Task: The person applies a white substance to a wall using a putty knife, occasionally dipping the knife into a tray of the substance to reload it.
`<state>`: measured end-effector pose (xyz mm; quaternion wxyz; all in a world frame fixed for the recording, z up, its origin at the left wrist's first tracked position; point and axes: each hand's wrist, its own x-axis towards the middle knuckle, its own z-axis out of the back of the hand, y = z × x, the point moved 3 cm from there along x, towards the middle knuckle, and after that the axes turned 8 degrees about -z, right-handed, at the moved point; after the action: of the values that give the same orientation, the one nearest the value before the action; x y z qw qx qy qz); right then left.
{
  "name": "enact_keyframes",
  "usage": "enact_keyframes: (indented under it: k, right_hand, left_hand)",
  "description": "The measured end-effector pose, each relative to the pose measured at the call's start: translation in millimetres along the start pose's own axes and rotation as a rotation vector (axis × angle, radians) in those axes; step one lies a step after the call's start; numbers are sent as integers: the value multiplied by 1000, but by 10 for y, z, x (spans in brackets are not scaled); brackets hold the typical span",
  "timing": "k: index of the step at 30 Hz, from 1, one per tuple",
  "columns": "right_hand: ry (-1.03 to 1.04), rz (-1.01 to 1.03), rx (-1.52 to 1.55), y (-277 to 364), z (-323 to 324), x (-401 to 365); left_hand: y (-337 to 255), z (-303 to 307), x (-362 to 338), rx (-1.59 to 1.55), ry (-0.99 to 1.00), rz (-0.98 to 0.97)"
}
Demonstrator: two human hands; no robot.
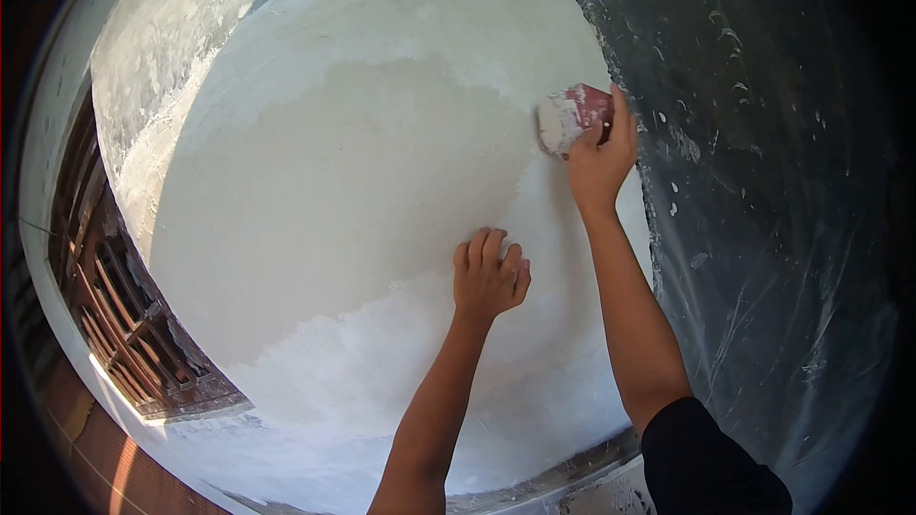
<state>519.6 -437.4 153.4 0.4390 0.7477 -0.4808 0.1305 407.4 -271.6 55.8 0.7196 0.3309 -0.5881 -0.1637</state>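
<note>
My right hand (605,154) grips a wide paintbrush (572,120) with a dark red body and pale bristles, both smeared with white. The brush is against or very close to the wall (334,172), near its right edge, with the bristles pointing left. Lower and further left is my left hand (490,273), back towards me, with fingers bent and slightly apart. It holds nothing that I can see, and its fingertips appear to rest on the wall. Greyer, damp-looking coating covers the wall's middle, with whiter patches below and around it.
A dark grey surface (763,172) with white splashes and scrapes borders the wall on the right. At the lower left is a brown wooden window with slats (134,315). Brown tiles (105,448) show below it. A rough, lighter wall strip (153,76) runs along the upper left.
</note>
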Motion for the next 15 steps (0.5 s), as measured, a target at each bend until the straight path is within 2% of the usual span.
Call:
enact_keyframes:
  k: [2, 3, 5, 6, 7, 10, 11, 14, 15]
  right_hand:
    - [300, 77, 100, 105, -109, -96]
    - [301, 72, 98, -17, -156, -110]
    - [88, -101, -27, -261, -134, -61]
    - [-51, -87, -40, -279, -33, -40]
    - [-54, -84, -38, -282, 4, -65]
    - [318, 83, 109, -34, -6, -243]
    - [320, 79, 105, -100, -12, -247]
    - [33, -126, -14, -283, 102, -168]
    - [30, -121, -11, -238, 127, -174]
  left_hand:
    - [-9, 4, -22, -1, 15, 6]
    - [-3, -2, -28, -8, 18, -4]
    - [-13, 8, -41, -16, 21, -10]
    - [-21, 11, -41, -10, 28, -13]
    - [-12, 2, -26, -1, 32, -17]
    - [-7, -6, -37, -6, 21, -20]
    - [-13, -6, -44, -10, 25, -18]
    - [-8, -2, -43, -7, 20, -14]
    - [-8, -1, -34, -8, 21, -18]
